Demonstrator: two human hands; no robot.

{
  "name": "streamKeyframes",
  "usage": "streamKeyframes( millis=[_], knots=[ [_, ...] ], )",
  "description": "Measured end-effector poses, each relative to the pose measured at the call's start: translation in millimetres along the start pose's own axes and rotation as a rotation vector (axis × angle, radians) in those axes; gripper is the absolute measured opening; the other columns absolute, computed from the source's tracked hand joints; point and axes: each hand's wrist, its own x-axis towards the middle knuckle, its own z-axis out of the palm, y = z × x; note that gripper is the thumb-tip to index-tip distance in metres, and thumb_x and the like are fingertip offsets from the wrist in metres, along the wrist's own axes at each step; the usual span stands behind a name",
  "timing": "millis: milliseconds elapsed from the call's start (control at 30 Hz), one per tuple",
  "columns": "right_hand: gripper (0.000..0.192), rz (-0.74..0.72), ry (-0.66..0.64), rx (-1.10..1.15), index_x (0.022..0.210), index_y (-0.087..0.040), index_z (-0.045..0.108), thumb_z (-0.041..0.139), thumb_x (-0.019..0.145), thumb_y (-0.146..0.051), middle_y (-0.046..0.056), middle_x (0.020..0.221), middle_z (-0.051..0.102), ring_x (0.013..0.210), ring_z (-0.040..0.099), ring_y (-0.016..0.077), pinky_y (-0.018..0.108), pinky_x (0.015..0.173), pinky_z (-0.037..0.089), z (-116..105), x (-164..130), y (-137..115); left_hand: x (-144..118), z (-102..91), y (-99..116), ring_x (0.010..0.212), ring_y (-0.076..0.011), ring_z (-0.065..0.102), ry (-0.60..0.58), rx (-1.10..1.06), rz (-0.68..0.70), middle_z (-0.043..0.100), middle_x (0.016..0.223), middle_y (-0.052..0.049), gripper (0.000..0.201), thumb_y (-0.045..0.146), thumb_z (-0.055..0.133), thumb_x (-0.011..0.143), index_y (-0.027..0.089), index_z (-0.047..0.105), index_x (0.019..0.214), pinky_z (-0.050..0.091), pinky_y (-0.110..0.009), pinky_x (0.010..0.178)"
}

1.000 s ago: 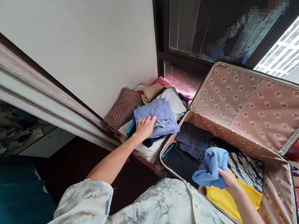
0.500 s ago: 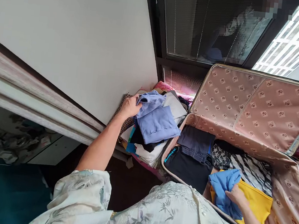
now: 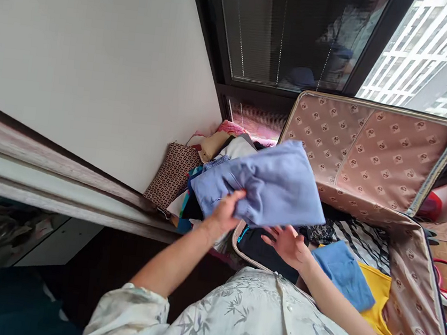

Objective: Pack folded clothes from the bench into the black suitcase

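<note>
1. The open suitcase (image 3: 414, 297) lies on the right, and its lid (image 3: 370, 152) stands up behind it, against the window (image 3: 287, 29).
2. The pile of clothes (image 3: 225, 149) lies just left of the suitcase, in the corner between the wall (image 3: 99, 51) and the window.
3. The patterned pouch (image 3: 172, 172) leans on the wall, at the left edge of the pile.
4. The folded garment (image 3: 270, 183) is in the air, above the border between the pile and the suitcase.
5. The left hand (image 3: 224, 216) holds the garment at its near edge; the right hand (image 3: 287, 244) is under it, just right of the left hand.
6. Inside the suitcase, a folded cloth (image 3: 344, 272) lies on a flat piece (image 3: 374, 292), right of the right hand.
7. The striped piece (image 3: 361, 237) lies behind them, near the lid.
</note>
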Motion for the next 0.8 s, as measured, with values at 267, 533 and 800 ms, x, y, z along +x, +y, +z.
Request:
streamKeyframes(
  millis=[267,533,800],
  knots=[
    [0.032,0.116,0.782,0.061,0.078,-0.020,0.068,0.082,0.050,-0.013,0.002,0.072,0.076,0.071,0.073,0.0241,0.039,0.076,0.065,-65,-17,3,-56,80.3,-128,0.098,-0.0275,0.072,-0.450,-0.562,-0.749,0.074,0.100,-0.009,0.047,0.021,0.076,0.069,0.019,0.064,0.114,0.055,-0.047,0.093],
    [0.031,0.114,0.888,-0.102,0.077,-0.019,0.066,0.072,0.049,-0.006,0.002,0.066,0.073,0.058,0.070,0.0234,0.040,0.064,0.065,-126,-34,-26,-53,47.1,-152,0.085,-0.0189,0.073,-0.432,-0.368,-0.807,0.075,0.097,-0.012,0.041,0.019,0.077,0.072,0.016,0.057,0.108,0.050,-0.029,0.081],
    [0.033,0.169,0.591,-0.143,0.081,-0.018,0.066,0.071,0.051,-0.007,0.002,0.067,0.071,0.063,0.070,0.0241,0.040,0.066,0.062,-135,49,-52,-55,19.6,-144,0.082,-0.0153,0.071,-0.344,-0.404,-0.734,0.076,0.098,-0.012,0.036,0.020,0.076,0.077,0.015,0.058,0.108,0.048,-0.025,0.075]
  ],
)
